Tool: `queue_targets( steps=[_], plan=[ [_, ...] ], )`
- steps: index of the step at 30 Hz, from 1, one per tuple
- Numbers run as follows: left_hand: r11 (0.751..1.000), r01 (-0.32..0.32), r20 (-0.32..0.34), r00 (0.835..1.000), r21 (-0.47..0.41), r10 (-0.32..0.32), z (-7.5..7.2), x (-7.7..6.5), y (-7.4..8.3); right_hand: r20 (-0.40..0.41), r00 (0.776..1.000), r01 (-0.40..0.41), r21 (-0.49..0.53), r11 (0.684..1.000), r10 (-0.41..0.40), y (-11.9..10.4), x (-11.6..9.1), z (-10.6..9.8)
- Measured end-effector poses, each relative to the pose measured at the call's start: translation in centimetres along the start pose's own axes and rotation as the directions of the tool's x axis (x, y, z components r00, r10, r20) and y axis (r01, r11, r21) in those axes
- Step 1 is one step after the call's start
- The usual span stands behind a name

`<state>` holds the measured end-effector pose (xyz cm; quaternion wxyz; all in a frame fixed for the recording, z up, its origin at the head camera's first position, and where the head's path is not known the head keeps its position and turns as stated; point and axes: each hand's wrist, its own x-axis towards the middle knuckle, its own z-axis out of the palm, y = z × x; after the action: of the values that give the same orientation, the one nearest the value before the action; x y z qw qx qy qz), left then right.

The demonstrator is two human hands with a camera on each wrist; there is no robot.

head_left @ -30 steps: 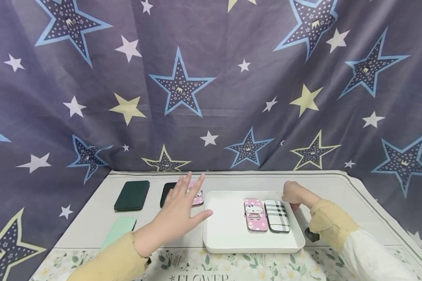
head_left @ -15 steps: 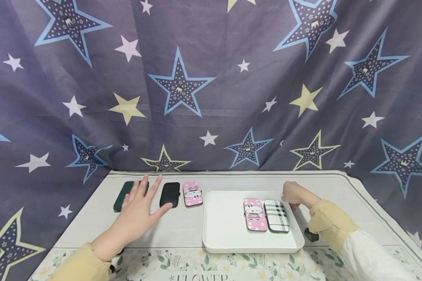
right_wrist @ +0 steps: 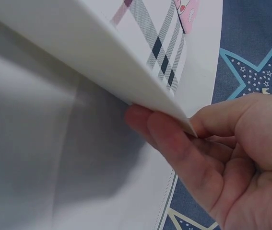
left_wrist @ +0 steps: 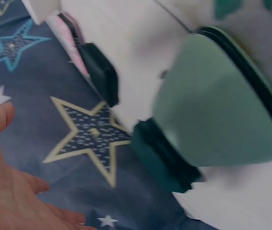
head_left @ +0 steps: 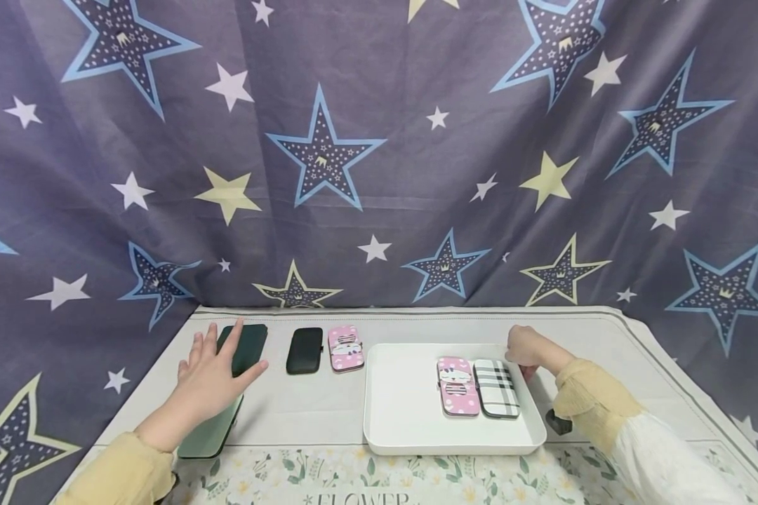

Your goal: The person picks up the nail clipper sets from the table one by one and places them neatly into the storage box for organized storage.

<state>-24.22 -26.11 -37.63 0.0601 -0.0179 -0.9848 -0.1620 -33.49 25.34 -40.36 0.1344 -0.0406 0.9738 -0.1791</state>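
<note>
Left hand [head_left: 203,388] spread wide over mint-green case [head_left: 210,435] and dark-green case [head_left: 251,345]; right hand [head_left: 530,348] pinches rim of white tray [head_left: 404,403]. Reaching step, seemingly; next likely calls for gripping either.

Two cases [head_left: 497,389] in tray [head_left: 401,400], four cases [head_left: 304,351] left, curtain [head_left: 379,56] behind

The left hand [head_left: 203,384] hides parts of the dark green case [head_left: 251,348] and light green case [head_left: 211,433] from the head camera. The right wrist view's top edge cuts off a pink case [right_wrist: 189,15].
</note>
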Motion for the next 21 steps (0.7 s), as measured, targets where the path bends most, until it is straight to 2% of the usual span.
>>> queue_targets(
  steps=[6,10,14,21],
  plan=[
    [0.999,0.054,0.089,0.995,0.002,-0.054,1.1,0.8,-2.2,0.006,1.0,0.003,0.006,1.0,-0.003,-0.1,-0.1,0.0],
    [0.996,0.089,0.179,0.98,0.016,-0.09,1.4,1.4,-3.0,0.008,1.0,-0.003,0.012,1.0,0.002,0.0,0.0,0.2],
    [0.993,0.115,0.244,0.962,0.036,-0.12,1.6,1.9,-3.2,0.006,1.0,-0.003,0.016,1.0,0.003,0.1,0.0,0.2],
    [0.99,0.07,0.298,0.949,0.122,-0.104,2.0,2.4,-3.3,0.002,1.0,0.01,0.01,1.0,-0.01,0.0,-0.2,0.1]
  ],
)
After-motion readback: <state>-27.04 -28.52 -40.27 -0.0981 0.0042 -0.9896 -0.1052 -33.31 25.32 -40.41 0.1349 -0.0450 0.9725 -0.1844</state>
